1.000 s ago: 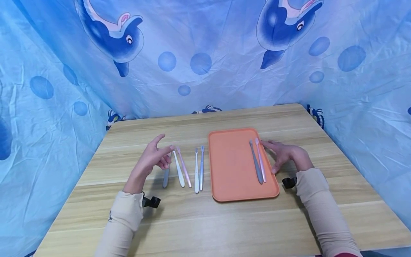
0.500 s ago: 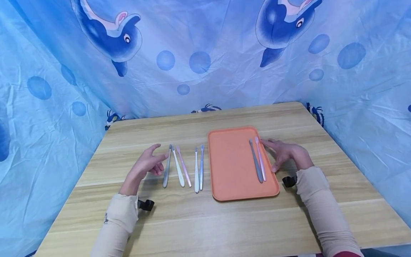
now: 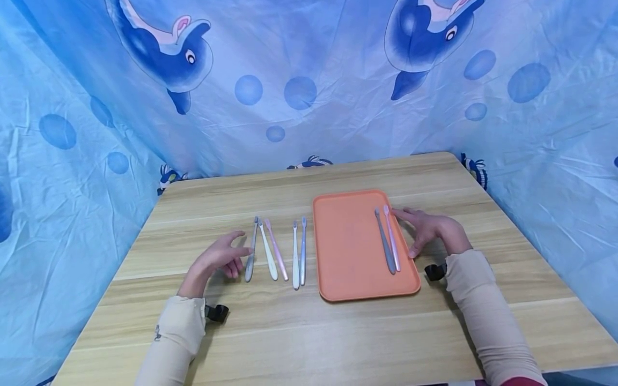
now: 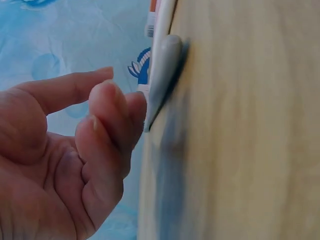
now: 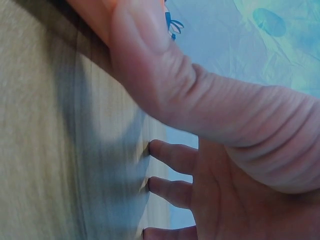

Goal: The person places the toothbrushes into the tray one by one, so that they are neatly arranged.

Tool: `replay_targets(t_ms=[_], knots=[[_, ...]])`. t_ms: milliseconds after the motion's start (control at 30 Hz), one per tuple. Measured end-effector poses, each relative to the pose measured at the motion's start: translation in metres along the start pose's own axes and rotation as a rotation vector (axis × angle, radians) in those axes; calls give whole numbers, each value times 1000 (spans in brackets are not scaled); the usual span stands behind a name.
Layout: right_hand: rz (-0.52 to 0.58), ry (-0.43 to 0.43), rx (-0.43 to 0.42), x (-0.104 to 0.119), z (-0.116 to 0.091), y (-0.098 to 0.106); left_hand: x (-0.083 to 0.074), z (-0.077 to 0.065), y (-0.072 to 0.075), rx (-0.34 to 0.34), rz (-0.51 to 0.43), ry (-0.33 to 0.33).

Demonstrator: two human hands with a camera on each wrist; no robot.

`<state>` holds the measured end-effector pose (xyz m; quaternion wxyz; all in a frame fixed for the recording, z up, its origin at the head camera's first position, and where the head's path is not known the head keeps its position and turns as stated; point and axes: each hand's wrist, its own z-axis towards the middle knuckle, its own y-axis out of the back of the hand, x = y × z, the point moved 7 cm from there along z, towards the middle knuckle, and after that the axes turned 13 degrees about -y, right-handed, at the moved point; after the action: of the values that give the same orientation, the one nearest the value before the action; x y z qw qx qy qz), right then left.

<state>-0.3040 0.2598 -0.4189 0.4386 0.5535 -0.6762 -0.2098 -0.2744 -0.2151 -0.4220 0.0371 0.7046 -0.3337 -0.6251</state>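
Note:
In the head view my left hand [image 3: 219, 256] hovers just left of a grey toothbrush [image 3: 250, 262], holding nothing, its fingers loosely bent. To the right of that brush lie a pale green-white toothbrush [image 3: 269, 256], a pink toothbrush [image 3: 277, 253], a whitish toothbrush [image 3: 296, 262] and a blue toothbrush [image 3: 303, 257], heads pointing away. An orange tray [image 3: 345, 246] carries another grey toothbrush [image 3: 385, 244] and a pink one along its right side. My right hand [image 3: 432, 230] touches the tray's right rim with thumb and index finger; its other fingertips rest on the table in the right wrist view.
The wooden table [image 3: 309, 343] runs back to a blue curtain [image 3: 347, 128] with dolphin prints, which also hangs at both sides. A black wrist camera [image 3: 217, 313] sits on the left wrist, and another black camera [image 3: 435, 272] on the right wrist.
My left hand has drawn back leftward and toward me, away from the toothbrush heads, uncovering the left grey toothbrush. The right hand keeps its place at the tray.

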Motion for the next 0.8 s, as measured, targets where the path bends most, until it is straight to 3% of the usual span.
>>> replay_targets(t_ms=[467, 800], knots=[[1, 24, -5, 0, -1, 0, 8, -3, -12, 72, 64, 6], [-6, 30, -12, 0, 1, -1, 8, -2, -17, 41, 154, 26]])
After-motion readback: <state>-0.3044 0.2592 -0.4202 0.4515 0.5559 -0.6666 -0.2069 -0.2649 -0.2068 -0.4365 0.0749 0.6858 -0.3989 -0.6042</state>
